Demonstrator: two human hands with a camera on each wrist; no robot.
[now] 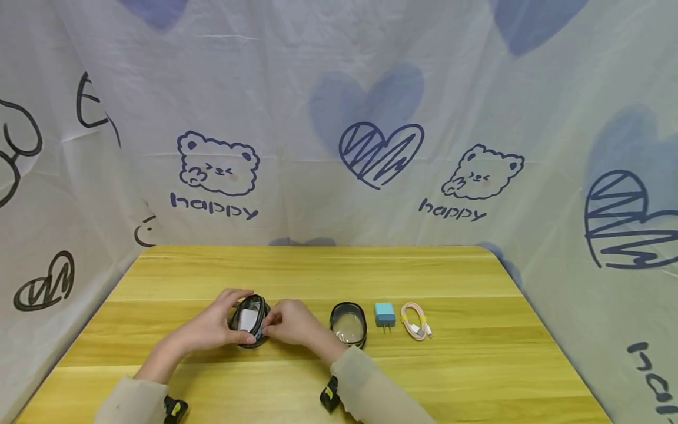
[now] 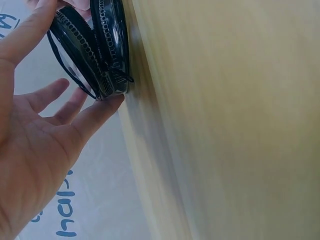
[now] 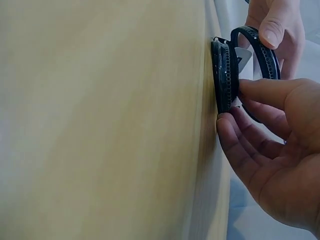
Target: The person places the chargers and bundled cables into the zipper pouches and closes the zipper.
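A small oval zip pouch (image 1: 257, 301) with clear sides and black trim stands partly unzipped on the table, its two halves parted. Inside it lies a white object (image 1: 247, 320), whose kind I cannot make out; a white edge (image 3: 244, 58) also shows between the halves in the right wrist view. My left hand (image 1: 218, 323) holds the pouch from the left, thumb at the near side and fingers at the far side. With thumb and fingers, my right hand (image 1: 292, 323) pinches the pouch's right-hand half, low near its rim. The fingers partly hide the rim.
A second clear oval pouch with black trim (image 1: 349, 325) sits right of my right hand, near the forearm. Farther right are a blue plug charger (image 1: 384, 314) and a coiled pink cable (image 1: 415, 322). A printed cloth (image 1: 296, 176) hangs behind the wooden table (image 1: 455, 377).
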